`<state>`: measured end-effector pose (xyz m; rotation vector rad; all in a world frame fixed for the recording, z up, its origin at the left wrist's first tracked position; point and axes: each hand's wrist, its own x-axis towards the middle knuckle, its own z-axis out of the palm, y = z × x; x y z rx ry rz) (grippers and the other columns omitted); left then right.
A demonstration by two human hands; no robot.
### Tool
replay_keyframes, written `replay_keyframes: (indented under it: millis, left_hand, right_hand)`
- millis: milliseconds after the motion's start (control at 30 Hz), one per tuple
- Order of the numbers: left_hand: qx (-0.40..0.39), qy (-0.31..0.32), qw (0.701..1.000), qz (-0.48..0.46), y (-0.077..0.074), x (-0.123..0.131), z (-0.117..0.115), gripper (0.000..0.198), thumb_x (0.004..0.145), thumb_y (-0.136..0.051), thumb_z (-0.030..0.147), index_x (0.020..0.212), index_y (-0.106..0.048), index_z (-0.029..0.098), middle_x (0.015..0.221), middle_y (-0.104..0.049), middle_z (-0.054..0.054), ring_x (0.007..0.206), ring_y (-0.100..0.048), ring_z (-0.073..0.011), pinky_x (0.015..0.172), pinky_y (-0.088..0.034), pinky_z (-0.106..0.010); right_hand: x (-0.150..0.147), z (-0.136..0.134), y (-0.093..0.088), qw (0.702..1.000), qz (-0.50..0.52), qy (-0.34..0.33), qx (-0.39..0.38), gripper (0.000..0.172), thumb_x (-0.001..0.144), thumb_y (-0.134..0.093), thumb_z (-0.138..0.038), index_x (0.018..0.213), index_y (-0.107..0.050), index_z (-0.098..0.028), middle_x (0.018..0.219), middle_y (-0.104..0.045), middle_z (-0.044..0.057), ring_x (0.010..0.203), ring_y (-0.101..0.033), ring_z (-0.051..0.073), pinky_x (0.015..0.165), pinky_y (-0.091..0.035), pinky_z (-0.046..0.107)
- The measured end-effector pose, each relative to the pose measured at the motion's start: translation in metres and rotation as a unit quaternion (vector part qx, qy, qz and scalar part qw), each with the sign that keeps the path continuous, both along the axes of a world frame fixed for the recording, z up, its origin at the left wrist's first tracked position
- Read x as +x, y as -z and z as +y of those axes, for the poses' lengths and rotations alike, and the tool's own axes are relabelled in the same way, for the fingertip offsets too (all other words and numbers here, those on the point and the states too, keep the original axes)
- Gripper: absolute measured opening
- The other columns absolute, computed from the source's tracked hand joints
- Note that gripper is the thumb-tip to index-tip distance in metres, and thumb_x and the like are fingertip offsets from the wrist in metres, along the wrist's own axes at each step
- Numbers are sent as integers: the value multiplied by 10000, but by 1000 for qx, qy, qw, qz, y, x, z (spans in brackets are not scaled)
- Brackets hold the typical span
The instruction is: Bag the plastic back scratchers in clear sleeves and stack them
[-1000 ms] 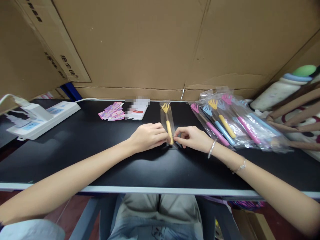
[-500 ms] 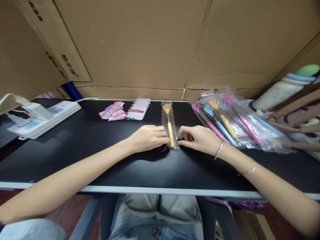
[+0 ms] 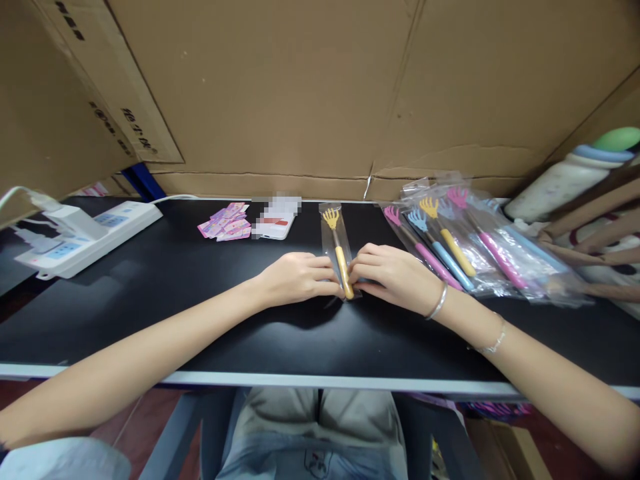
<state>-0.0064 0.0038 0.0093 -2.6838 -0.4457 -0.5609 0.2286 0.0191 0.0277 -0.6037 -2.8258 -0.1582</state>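
Note:
A yellow back scratcher [image 3: 341, 259] lies in a narrow clear plastic bag [image 3: 327, 241] on the black table, its claw end pointing away from me. My left hand [image 3: 303, 279] pinches the bag's left edge near the handle's bottom end. On the opposite side, my right hand [image 3: 387, 277] has its fingers closed at the bag's right edge, close against the handle. The fingertips of both hands are partly hidden. To the right lie several bagged back scratchers [image 3: 440, 248] in pink, blue and yellow, overlapping one another.
Pink and purple cards [image 3: 226, 223] lie in a loose pile at the back left, beside a white phone-like object [image 3: 277, 223], partly blurred. A white power strip [image 3: 95, 237] with plugs sits at far left. A bottle [image 3: 570, 180] leans at right. Cardboard [image 3: 280, 87] walls the back.
My right hand has moved left onto the bag's edge, its fingers now closed. The bag's upper end has shifted slightly left, while the handle's lower end has shifted slightly right.

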Motion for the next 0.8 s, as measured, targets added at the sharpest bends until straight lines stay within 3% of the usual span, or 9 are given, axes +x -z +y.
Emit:
replay_keyframes:
  millis: [267,600,800]
  left_hand:
    - [74,-54,996,-14,0,1,0,281,968,-426,360,829,-637,239,799,-689,31,787,-568,-98,627,-353,-241]
    - [132,-4,990,-37,-1,2,0,167,949,-491,266,854,-625,230,746,-668,54,716,-546,-90,606,-340,-236]
    - [106,1,994,-21,-1,2,0,195,955,-468,274,838,-619,235,717,-644,46,681,-526,-92,579,-323,-240]
  right_hand:
    - [0,2,2,999,-10,-5,42,190,925,-478,-234,812,-626,-195,823,-650,39,834,-529,174,708,-362,291]
    - [2,0,-5,997,-28,-1,71,196,918,-490,-215,776,-623,-194,788,-660,36,815,-527,174,698,-340,298]
    - [2,-1,-4,998,-46,5,45,146,895,-516,-186,786,-614,-193,795,-653,35,803,-532,168,694,-350,289]
